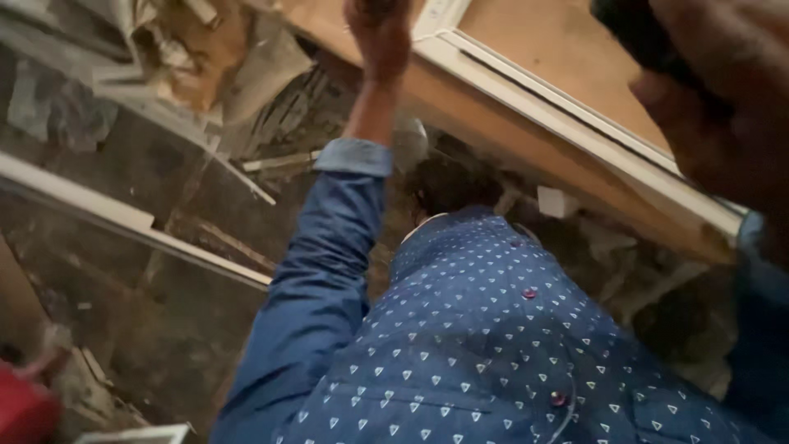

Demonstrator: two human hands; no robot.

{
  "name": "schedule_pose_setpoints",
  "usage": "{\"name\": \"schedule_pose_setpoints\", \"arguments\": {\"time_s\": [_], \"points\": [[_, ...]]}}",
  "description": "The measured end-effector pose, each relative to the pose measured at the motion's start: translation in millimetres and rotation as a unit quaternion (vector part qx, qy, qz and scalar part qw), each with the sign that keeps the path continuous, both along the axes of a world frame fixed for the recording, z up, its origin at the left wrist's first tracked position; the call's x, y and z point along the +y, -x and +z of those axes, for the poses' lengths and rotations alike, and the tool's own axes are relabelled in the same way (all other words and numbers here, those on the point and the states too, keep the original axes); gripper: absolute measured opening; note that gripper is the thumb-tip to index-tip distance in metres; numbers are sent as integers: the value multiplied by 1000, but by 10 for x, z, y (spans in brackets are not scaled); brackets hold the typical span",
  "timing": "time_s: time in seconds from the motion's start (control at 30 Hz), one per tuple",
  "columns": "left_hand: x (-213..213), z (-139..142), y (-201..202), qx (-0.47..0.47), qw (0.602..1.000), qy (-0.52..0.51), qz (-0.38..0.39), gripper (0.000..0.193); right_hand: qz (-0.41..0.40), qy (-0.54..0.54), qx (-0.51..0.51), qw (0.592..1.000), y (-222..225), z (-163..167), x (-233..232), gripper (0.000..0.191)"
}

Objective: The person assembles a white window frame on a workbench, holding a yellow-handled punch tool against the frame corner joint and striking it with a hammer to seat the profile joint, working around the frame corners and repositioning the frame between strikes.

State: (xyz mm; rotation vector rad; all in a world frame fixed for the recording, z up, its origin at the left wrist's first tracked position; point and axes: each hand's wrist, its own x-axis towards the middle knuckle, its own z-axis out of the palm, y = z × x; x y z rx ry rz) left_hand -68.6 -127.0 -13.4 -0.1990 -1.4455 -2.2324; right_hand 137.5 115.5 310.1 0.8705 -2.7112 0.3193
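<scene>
My left arm, in a blue sleeve (320, 279), stretches forward. My left hand (380, 39) curls over the lower edge of a large tilted wooden panel (526, 49) with a white moulded frame (575, 123); its fingertips run out of the picture. Close to the camera at the upper right, my right hand (723, 115) is blurred and seems wrapped around a dark object (637, 33). My blue patterned shirt (493, 345) fills the lower middle.
A long white strip (123, 218) lies across the dark, littered floor (164, 321) on the left. Torn board and paper scraps (222, 57) are heaped at the upper left. A red thing (23, 407) shows at the bottom left corner, and a small white block (557, 201) lies under the panel.
</scene>
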Motion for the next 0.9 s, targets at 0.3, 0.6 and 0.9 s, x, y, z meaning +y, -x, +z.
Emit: {"name": "schedule_pose_setpoints", "arguments": {"time_s": [0.3,0.6,0.9], "points": [[-19,104,-72,-14,1000,-4,-25,20,5,-88,-46,995,27,174,-233,52],[-53,3,0,0,999,35,10,28,37,-41,-48,997,3,191,-377,48],[-78,-9,-7,12,999,33,-10,34,-10,-135,-108,985,-78,162,-304,59]]}}
